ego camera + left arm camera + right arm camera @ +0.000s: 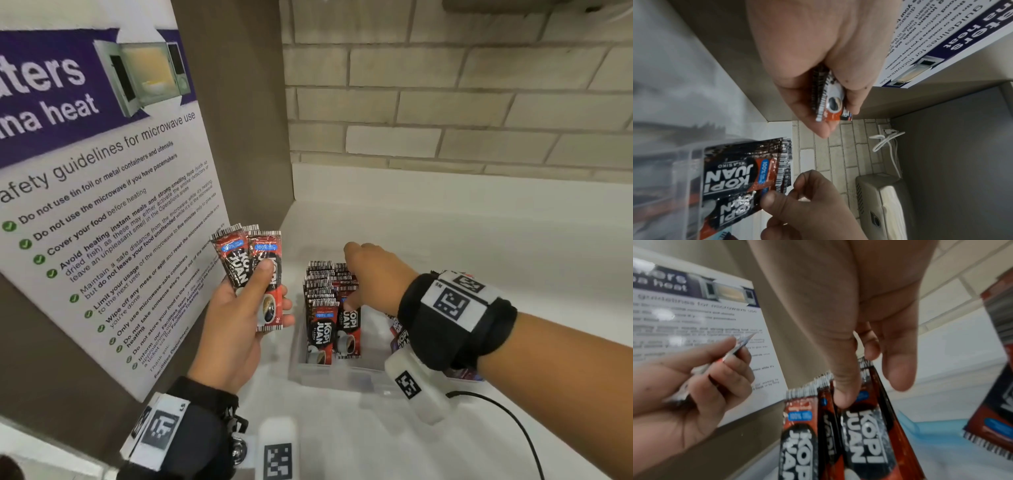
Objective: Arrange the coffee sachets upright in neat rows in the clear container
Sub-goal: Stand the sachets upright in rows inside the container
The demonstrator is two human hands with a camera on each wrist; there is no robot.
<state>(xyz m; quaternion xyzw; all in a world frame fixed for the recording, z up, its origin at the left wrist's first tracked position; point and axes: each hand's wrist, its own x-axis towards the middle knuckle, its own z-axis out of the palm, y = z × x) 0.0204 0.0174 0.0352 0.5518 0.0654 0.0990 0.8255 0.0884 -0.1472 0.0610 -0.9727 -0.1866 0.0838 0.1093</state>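
Red and black Kopi Juan coffee sachets (320, 329) stand upright in two rows in the clear container (329, 375) on the white counter. My right hand (352, 277) reaches over the right row, thumb on the front sachet and fingers over the tops behind, pinching the sachets (865, 426) between them. My left hand (270, 294) is raised to the left of the container. It grips a few fanned sachets (236, 260), thumb across their fronts; they show edge-on (833, 100) in the left wrist view. Both rows (740, 170) show there too.
More loose sachets (397, 329) lie right of the container, partly hidden by my right wrist. A microwave safety poster (102, 205) on a brown panel closes the left side. A brick wall (445, 102) runs behind. A black cable (513, 421) crosses the counter at front right.
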